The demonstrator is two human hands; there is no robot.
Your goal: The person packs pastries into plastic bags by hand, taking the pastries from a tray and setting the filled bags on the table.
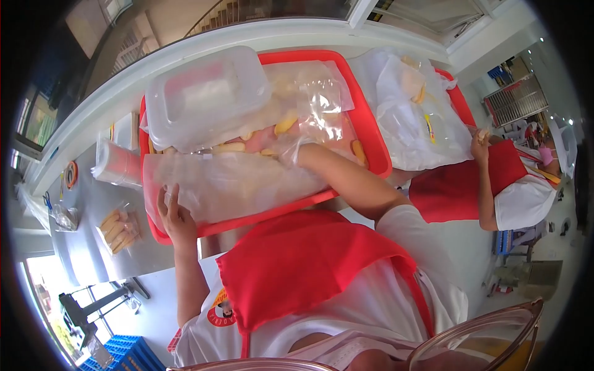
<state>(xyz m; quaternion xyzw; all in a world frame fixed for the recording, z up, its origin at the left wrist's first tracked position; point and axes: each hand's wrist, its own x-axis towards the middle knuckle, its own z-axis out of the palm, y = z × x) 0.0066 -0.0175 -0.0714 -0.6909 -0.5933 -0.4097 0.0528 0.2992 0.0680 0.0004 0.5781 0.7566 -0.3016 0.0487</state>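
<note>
A red tray (371, 133) in front of me holds yellowish, finger-shaped bread pieces (286, 126) under clear plastic sheeting (322, 93). My left hand (176, 215) rests on the near left corner of a translucent plastic sheet (229, 182), fingers stretched and apart. My right hand (288, 151) reaches into the middle of the tray, among the bread pieces. Plastic covers it, whether a glove or the sheeting I cannot tell, and its fingers are hidden. A translucent plastic lid or tub (204, 93) lies over the tray's far left part.
Left of the tray are a stack of clear bags (117, 162), a packed bag of bread sticks (119, 230), tape rolls (71, 175) and blue scissors (47, 201). To the right, a plastic-covered second tray (458, 99) stands near a co-worker in a red apron (455, 188).
</note>
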